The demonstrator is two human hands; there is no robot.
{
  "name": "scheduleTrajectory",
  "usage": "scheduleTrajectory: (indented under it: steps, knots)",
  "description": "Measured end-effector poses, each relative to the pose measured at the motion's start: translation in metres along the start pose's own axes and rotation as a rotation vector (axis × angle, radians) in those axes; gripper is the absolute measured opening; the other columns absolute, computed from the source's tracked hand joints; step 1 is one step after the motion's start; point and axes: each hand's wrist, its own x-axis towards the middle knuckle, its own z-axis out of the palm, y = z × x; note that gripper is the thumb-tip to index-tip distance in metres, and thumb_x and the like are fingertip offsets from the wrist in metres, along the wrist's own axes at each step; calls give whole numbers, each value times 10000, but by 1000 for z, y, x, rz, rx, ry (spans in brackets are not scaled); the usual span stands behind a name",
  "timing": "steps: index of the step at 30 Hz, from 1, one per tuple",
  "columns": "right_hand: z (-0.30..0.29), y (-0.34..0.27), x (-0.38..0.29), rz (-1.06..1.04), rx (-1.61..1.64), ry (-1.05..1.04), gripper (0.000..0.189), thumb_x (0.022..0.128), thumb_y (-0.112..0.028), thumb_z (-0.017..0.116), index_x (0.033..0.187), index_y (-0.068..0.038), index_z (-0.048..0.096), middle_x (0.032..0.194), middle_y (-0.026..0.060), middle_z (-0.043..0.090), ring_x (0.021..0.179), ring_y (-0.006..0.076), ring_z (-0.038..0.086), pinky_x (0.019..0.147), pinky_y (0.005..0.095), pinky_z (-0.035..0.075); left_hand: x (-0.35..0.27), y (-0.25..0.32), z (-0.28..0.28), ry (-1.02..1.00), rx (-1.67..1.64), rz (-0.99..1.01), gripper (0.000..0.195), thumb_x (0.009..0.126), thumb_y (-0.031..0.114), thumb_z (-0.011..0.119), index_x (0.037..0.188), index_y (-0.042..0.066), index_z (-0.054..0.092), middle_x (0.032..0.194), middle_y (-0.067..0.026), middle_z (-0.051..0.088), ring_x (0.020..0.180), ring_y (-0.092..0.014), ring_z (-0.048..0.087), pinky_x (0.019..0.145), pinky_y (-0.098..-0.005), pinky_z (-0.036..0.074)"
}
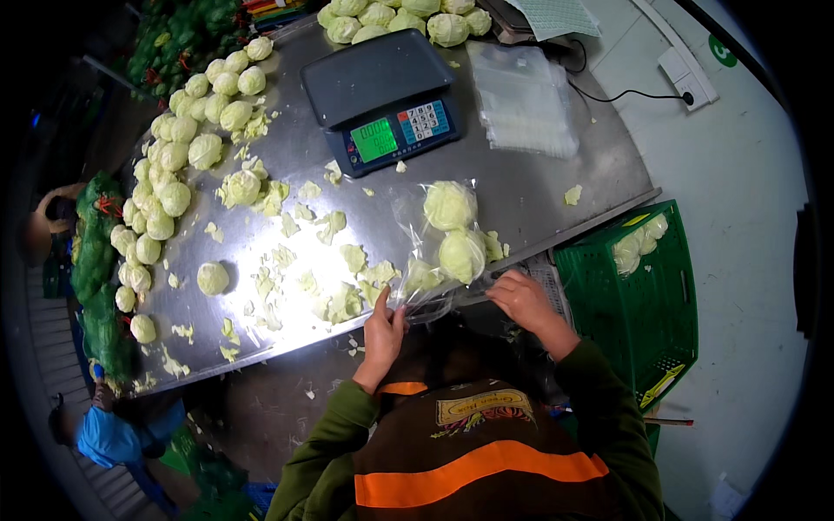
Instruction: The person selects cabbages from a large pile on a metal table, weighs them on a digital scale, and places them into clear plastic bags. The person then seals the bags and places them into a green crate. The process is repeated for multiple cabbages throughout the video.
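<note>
Two pale green cabbage heads (449,207) lie in a clear plastic bag (417,244) at the front edge of the steel table (521,208). The bag's mouth faces me and hangs over that edge. My left hand (383,332) grips the film at the left side of the mouth, its index finger pointing up along the bag. On the other side, my right hand (521,301) pinches the film between thumb and fingers. Loose cabbage leaves (342,303) lie to the left of the bag, and one leaf piece (495,247) lies close on its right.
A digital scale (378,78) with a lit display stands behind the bag, beside a stack of clear bags (524,104). Many cabbages (172,156) line the table's left. A green crate (625,312) holding wrapped cabbages stands right. A person in blue (111,436) is at far left.
</note>
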Motion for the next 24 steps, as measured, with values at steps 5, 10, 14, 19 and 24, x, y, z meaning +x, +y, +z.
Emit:
scheduleTrajectory:
  steps: [5,10,14,19,24]
  knots:
    - [5,-19,8,-72,12,31,143,752,-75,747,888,-102,716,885,1,652,933,211,622,779,352,503,-13,-29,8,57,-9,-131,219,966,180,671,928,-36,687,609,-103,672,538,-161,671,537,-292,503]
    - [-5,-5,-16,-79,-11,11,134,751,-76,760,872,-92,704,866,11,643,933,227,621,792,363,494,-10,-38,4,54,12,-138,300,938,257,693,817,-18,713,607,-93,665,524,-148,623,541,-312,475]
    - [-7,-12,-22,-17,-42,-204,186,729,-153,799,869,-90,694,974,23,614,1044,257,569,872,400,457,-6,-44,-3,-65,-48,-271,351,910,326,727,801,-8,734,578,-34,605,546,-88,528,541,-296,425]
    - [6,-80,17,-17,28,-98,220,761,-219,792,916,-113,679,995,24,580,1012,254,545,894,409,442,-6,-68,-3,-184,-234,-306,340,914,333,730,828,6,758,594,32,561,564,-58,467,541,-269,382]
    - [73,-102,46,-1,177,-103,157,785,-192,766,878,-118,663,925,22,589,952,242,561,839,383,462,-4,-62,-9,-273,-300,-421,285,965,260,692,865,-2,741,750,14,636,652,-60,524,599,-231,423]
